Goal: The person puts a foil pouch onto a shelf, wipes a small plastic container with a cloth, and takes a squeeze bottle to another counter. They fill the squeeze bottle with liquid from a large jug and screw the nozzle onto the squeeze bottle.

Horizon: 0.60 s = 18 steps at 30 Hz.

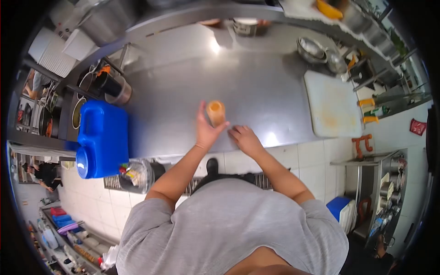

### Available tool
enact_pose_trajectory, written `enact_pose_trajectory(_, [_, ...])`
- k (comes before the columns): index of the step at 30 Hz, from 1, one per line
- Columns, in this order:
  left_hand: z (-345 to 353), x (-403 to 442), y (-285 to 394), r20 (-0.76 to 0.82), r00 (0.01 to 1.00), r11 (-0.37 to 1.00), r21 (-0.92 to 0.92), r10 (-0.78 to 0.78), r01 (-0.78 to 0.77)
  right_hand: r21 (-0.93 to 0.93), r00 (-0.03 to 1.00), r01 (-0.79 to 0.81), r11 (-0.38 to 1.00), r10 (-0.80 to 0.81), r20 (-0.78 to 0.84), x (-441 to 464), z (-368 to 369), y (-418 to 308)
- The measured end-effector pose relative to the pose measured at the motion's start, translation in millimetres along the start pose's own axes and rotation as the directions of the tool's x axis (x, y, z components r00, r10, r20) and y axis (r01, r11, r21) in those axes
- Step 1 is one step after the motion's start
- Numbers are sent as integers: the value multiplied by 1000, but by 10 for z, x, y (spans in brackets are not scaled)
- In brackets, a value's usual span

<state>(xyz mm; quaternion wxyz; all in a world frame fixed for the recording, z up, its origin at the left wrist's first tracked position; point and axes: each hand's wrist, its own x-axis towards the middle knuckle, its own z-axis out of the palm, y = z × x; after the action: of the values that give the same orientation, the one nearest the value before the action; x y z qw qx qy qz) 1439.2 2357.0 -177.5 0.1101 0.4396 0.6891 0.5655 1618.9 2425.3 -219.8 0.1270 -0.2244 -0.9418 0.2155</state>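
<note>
An orange-tinted jar or cup stands on the steel table, near its front edge. My left hand is wrapped partly round it, with the thumb on its right side and the fingers on its left. My right hand rests at the table edge just right of the jar, its fingers bent and a little apart, with nothing visible in them.
A large blue jug stands at the table's left end, beside metal pots. On the right lie a white cutting board and metal bowls. A shelf runs above the far edge. A lined bin is below left.
</note>
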Motion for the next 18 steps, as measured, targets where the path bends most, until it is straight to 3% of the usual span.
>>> enact_pose_trajectory(2, [2,152,-3,232,966,971,-181,-114,158,45,995,-70,997,73,-70,17,7,79])
enact_pose_trajectory(6, [-20,151,-211,328,937,987,-57,-121,147,90,967,-171,981,185,-175,156,-699,-366])
enact_pose_trajectory(8, [-110,43,-96,323,942,995,13,-93,94,60,983,-122,991,129,-133,287,-1044,-682])
enact_pose_trajectory(10, [-180,-160,-24,240,970,999,-24,39,-34,67,996,-75,995,77,-34,350,-1153,-835])
enact_pose_trajectory(12, [-305,-360,86,206,975,997,12,-78,78,49,999,-25,998,23,39,379,-1248,-1035])
enact_pose_trajectory(15, [-612,-733,328,132,966,975,23,-221,220,478,990,-142,867,114,87,336,-1203,-1362])
enact_pose_trajectory(18, [-1032,-1212,512,49,964,960,118,-263,255,400,963,159,903,-231,140,356,-1061,-1644])
